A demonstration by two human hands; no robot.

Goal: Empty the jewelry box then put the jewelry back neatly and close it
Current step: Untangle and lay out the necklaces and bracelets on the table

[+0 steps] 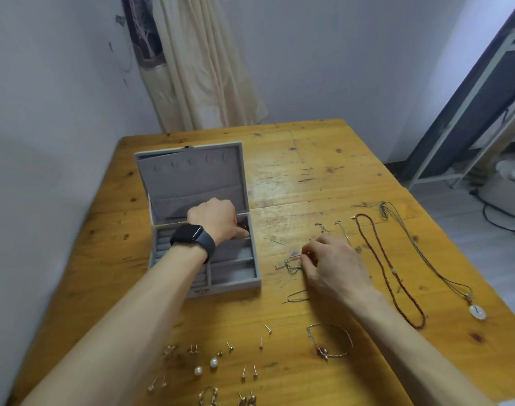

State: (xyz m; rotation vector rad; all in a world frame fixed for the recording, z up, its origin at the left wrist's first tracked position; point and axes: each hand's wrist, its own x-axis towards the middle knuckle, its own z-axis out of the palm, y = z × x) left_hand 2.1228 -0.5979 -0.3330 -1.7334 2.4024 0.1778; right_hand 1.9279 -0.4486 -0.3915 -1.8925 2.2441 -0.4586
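- The left hand [218, 218] reaches down into the back right compartment of the jewelry box [235, 284]. Its fingers are bent out of sight behind the knuckles, and only the thumb tip shows against the divider. Something dark and reddish sits just under them, but from here I cannot tell whether the hand has hold of it.
- A black watch [193, 240] is strapped around that wrist.
- The right hand [329, 265] lies low on the table [309, 159], right of the box. Its fingers are curled in tight and pinch the right end of a small tangle of chain [290, 263].
- The box is grey and velvety and stands on the left part of the table. Its lid [192, 174] is open and leaning back. The front compartments that show are bare.
- Just beyond the right hand lie two short chain pieces [322, 228].
- A loop of thin cord [297, 297] lies near the right wrist.
- Further right, a red bead necklace [388, 268] is stretched out long. Beside it is a cord necklace with a pale round pendant [477, 312].
- Under the right forearm rests a bracelet [329, 339] with a few dark beads.
- Along the near edge, between the forearms, small stud earrings are scattered, among them two pearl studs [213, 362].
- A cream curtain [197, 68] hangs behind the table's far left corner.
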